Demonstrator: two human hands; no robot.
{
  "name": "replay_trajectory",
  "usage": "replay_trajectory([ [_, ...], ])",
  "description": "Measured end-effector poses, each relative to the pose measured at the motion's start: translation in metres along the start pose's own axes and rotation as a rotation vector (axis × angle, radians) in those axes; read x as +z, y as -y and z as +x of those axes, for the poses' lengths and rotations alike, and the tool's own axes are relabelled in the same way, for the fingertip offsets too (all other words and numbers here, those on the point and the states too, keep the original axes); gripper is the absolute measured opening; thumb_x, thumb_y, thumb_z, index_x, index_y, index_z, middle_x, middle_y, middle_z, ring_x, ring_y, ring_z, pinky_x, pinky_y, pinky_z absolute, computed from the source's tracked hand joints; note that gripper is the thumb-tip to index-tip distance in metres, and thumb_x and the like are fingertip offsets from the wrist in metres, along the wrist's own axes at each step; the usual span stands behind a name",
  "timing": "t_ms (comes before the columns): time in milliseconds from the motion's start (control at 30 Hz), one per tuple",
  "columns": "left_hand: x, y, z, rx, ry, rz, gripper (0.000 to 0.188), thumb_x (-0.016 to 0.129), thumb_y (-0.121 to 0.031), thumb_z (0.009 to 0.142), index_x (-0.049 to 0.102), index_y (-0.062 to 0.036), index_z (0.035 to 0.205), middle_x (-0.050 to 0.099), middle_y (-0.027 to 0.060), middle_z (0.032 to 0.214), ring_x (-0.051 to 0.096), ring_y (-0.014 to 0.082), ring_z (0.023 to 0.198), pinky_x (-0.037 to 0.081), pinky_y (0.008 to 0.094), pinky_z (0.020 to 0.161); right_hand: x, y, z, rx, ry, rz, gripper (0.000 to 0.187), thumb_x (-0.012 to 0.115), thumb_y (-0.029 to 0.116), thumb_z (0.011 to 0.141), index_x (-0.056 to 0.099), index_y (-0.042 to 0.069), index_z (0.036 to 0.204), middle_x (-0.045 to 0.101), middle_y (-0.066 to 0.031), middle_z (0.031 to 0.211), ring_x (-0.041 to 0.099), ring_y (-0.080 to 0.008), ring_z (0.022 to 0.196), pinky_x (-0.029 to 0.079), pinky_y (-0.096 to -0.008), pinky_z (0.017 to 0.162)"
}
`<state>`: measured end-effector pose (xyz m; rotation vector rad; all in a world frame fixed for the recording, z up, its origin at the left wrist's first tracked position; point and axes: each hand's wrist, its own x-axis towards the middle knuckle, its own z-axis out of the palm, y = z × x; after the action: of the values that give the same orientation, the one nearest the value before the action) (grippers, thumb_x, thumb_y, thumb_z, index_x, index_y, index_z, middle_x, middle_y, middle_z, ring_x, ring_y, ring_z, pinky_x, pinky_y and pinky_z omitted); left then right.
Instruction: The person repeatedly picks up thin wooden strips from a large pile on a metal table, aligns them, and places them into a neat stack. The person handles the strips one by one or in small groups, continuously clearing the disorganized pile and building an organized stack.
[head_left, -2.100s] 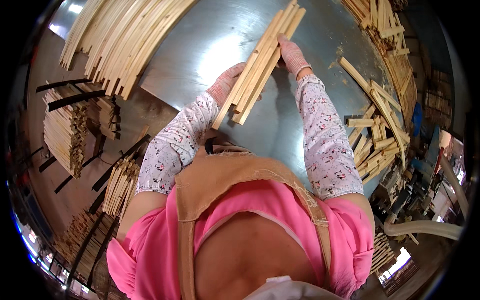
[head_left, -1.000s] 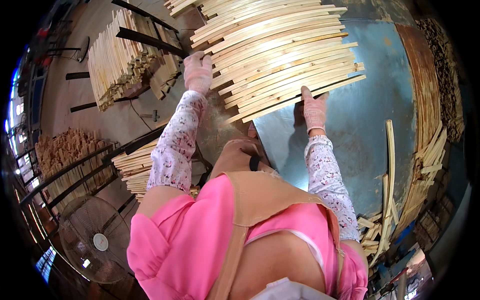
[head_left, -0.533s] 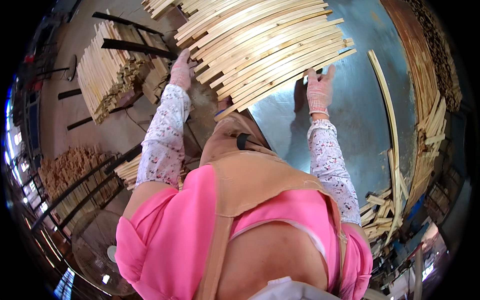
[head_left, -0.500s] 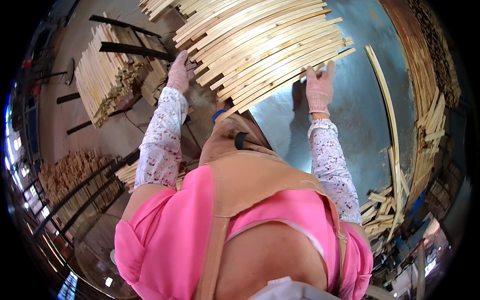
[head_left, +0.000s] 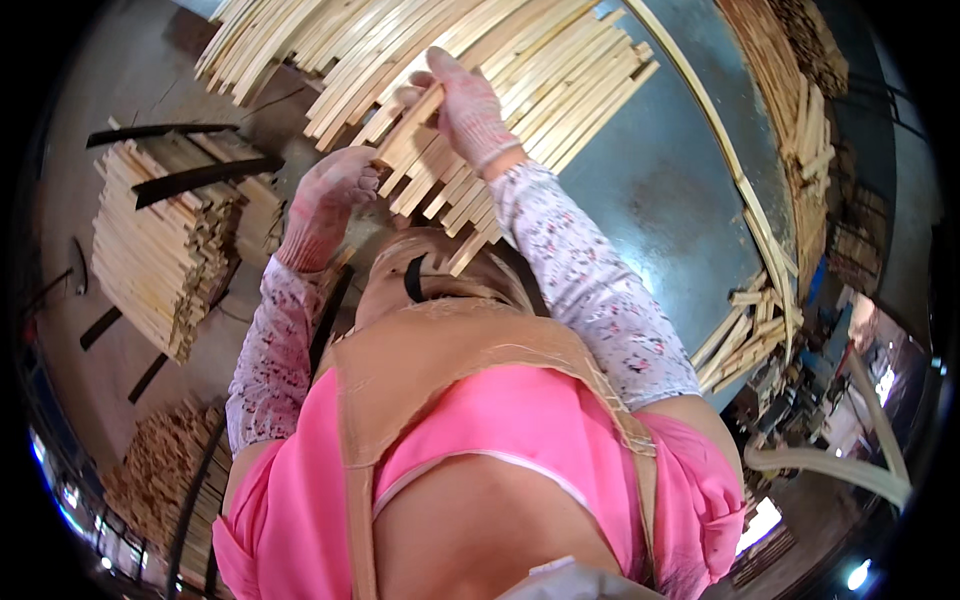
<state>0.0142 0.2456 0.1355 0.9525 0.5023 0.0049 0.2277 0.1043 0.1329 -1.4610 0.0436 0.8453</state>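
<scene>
A pale wooden strip point(head_left: 410, 125) is held aslant over the near-left ends of the laid-out strips point(head_left: 575, 85), its upper end in the right grip point(head_left: 465, 105), its lower end at the left grip point(head_left: 335, 195); the right grip is closed on the strip, fingers bent around it; the left grip is curled, its fingertips just beside or touching the strip's lower end, and whether that end is pinched cannot be told; both hands are covered by pinkish knit gloves.

The laid-out strips are spread side by side on a grey-blue metal bench point(head_left: 640, 190), their near ends uneven and partly overhanging the edge; some of them are hidden by the right hand and forearm; a long bent strip point(head_left: 715, 125) is seen lying along the bench's right part; short wood pieces point(head_left: 745, 335) are heaped near its lower end.

Farther left, a stack of strips point(head_left: 145, 250) is seen beside black bars point(head_left: 210, 180); below it, another wood pile point(head_left: 165, 465) is partly blurred; at lower right, a pale hose point(head_left: 830, 460) is seen; floral sleeves point(head_left: 590, 280), a tan apron point(head_left: 450, 350) and a pink top point(head_left: 490, 410) are worn.
</scene>
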Motion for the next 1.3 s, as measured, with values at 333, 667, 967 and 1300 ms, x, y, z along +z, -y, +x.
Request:
replay_trajectory([
  [333, 0.016, 0.173, 0.017, -0.761, 0.023, 0.272, 0.058, 0.067, -0.045, 0.105, 0.058, -0.0026, 0.144, 0.072, 0.0234, 0.126, 0.071, 0.0315, 0.109, 0.056, 0.0433, 0.092, -0.081, 0.052, -0.118, -0.1, -0.149, -0.056, 0.039, 0.069, 0.032, 0.106, 0.067, -0.002, 0.123, 0.078, -0.0114, 0.098, 0.077, -0.0178, 0.086, 0.065, -0.0318, 0.074],
  [667, 0.033, 0.091, -0.023, -0.45, 0.164, -0.04, 0.016, 0.071, -0.021, 0.105, 0.074, -0.0065, 0.11, 0.074, 0.0018, 0.102, 0.067, 0.0109, 0.09, 0.055, 0.026, 0.078, -0.407, 0.087, -0.195, -0.509, -0.143, -1.641, 0.051, 0.075, 0.009, 0.086, 0.074, 0.018, 0.136, 0.069, -0.0115, 0.115, 0.066, -0.0324, 0.112, 0.054, -0.0426, 0.099],
  [967, 0.192, 0.011, 0.092, -0.431, 0.303, 1.123, 0.085, 0.066, -0.041, 0.097, 0.038, 0.0031, 0.164, 0.074, 0.0227, 0.117, 0.071, 0.0318, 0.114, 0.053, 0.04, 0.104, -0.366, 0.128, -0.098, -0.789, 0.443, -1.824, 0.035, 0.075, 0.016, 0.087, 0.071, 0.029, 0.119, 0.064, -0.0016, 0.096, 0.065, -0.0266, 0.104, 0.054, -0.044, 0.088],
  [1300, 0.205, -0.027, 0.089, -0.435, 0.044, 1.862, 0.082, 0.075, -0.052, 0.091, 0.047, -0.0141, 0.159, 0.059, 0.0162, 0.153, 0.061, 0.0333, 0.138, 0.052, 0.0422, 0.113, -0.266, 0.127, 0.05, -0.816, 0.305, -1.758, 0.036, 0.078, 0.03, 0.088, 0.075, 0.025, 0.123, 0.071, -0.0015, 0.104, 0.065, -0.0251, 0.112, 0.052, -0.0442, 0.101],
])
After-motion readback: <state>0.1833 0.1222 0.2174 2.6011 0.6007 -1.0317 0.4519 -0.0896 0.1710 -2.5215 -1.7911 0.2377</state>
